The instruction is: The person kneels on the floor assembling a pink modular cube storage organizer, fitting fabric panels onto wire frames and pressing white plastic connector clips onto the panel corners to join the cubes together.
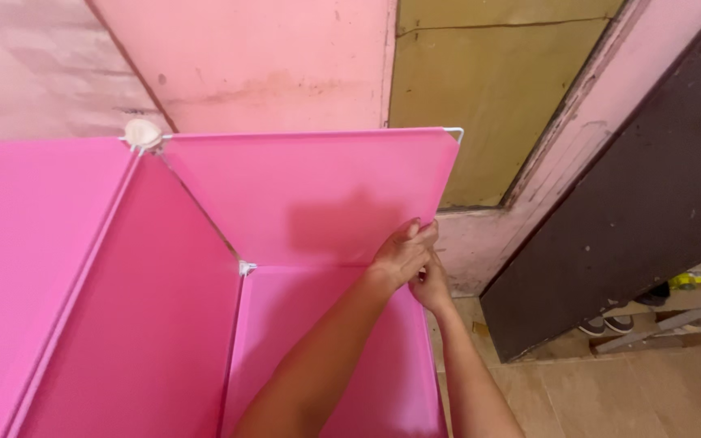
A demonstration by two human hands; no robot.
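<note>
A pink plastic back panel (310, 195) stands upright and meets a pink side panel (148, 324) and a lower pink panel (395, 373). My left hand (403, 251) lies on the back panel's lower right edge with its fingers together, gripping that edge. My right hand (432, 285) sits just under it at the same corner, curled and partly hidden by the left hand. Whether it holds anything is hidden. A round white connector (143, 133) caps the top left corner, and a small white one (247, 267) joins the inner corner.
Another pink panel (34, 243) fills the left. Behind are a pink wall (269, 57) and an olive board (488, 89). A dark board (634, 211) leans at the right, with shoes (606, 324) and a tiled floor (610, 389) beneath.
</note>
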